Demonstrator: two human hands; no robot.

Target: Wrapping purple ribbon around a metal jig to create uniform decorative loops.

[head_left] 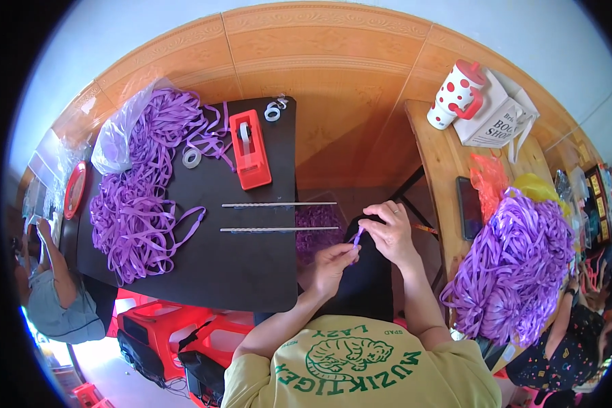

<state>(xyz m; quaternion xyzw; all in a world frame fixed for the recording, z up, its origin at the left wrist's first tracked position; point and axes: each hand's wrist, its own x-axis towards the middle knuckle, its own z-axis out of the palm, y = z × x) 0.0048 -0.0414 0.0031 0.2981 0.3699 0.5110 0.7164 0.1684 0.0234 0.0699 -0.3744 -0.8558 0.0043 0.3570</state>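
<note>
- Purple ribbon strip [357, 236], right of centre frame, is pinched between both hands: left hand [333, 262] closed on its lower end, right hand [389, 231] closed on its top.
- Judging by the piles, much is left: a loose ribbon heap [143, 197] covers the dark worktop [251, 272] at left; another ribbon mound [517, 265] sits at right.

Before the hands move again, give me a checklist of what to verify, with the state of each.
1. Purple ribbon pinched between both hands: ok, left hand and right hand meet on it.
2. Two rods lying side by side on the black table: ok, their ends jut past the edge.
3. Red tape dispenser upright on the table: ok.
4. Loose tape roll beside the ribbon pile: ok.
5. Second ribbon heap at the right: ok.
6. Firmness of the grip on the ribbon: cannot tell.
</note>
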